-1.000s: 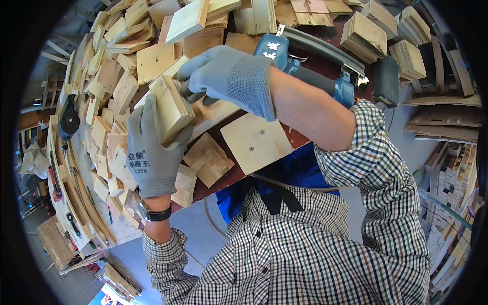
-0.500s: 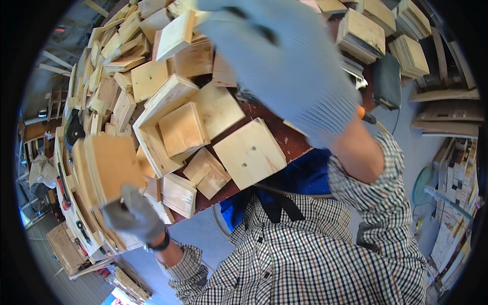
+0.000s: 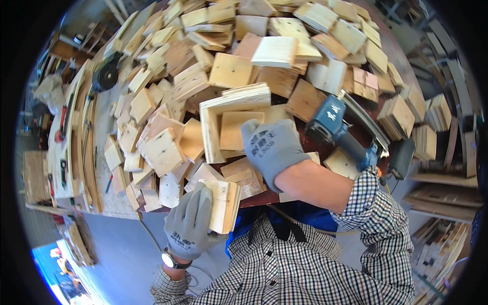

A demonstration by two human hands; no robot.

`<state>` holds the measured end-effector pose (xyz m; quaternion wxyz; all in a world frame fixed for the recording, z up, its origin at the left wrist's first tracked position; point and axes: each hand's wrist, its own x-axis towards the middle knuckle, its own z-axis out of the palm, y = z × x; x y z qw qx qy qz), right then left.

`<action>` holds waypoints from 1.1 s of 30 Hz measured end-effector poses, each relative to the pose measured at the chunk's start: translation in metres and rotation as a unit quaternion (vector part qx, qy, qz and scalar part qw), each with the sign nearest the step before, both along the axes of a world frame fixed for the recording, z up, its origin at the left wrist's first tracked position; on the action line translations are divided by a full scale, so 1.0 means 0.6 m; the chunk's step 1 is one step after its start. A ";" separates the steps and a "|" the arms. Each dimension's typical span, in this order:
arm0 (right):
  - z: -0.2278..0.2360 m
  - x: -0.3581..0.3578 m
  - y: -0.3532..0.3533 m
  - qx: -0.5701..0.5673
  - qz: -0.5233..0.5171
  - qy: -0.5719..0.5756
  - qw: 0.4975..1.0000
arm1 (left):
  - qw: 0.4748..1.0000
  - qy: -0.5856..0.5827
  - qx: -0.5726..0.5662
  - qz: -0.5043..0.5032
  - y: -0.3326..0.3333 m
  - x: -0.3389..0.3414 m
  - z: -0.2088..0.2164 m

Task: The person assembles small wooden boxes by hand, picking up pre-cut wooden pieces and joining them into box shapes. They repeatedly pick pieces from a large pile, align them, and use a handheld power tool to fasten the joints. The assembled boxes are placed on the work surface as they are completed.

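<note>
**Left hand holds a stack, right hand at a frame**

In the head view, both hands wear grey gloves. The left one's fingers are wrapped around the stack, a few square wood pieces lying face to face, at the near edge of the red-brown table. A watch circles that wrist.

The right hand is bent over the open wooden frame, its fingers curled at the right side of a square block that lies inside. Whether they pinch the block or merely rest there, one cannot tell; the glove hides the fingertips.

Right of this hand lies a blue nail gun, with a black box near its far right end. Beyond the frame spreads a pile of loose wood pieces. At the left, a black tool lies near long wood strips.
</note>
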<state>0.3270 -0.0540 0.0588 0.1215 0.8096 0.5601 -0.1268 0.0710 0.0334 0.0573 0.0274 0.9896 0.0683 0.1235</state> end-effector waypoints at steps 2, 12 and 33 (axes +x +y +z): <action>-0.009 -0.003 -0.005 0.014 0.017 -0.043 0.999 | 1.000 0.003 0.013 0.013 0.010 -0.015 -0.009; -0.041 -0.006 -0.010 0.023 -0.001 -0.058 0.998 | 0.991 0.027 0.016 0.132 -0.002 -0.015 -0.062; 0.023 0.102 -0.286 0.180 -0.183 -0.135 0.957 | 0.989 0.105 0.095 0.035 0.072 0.238 0.028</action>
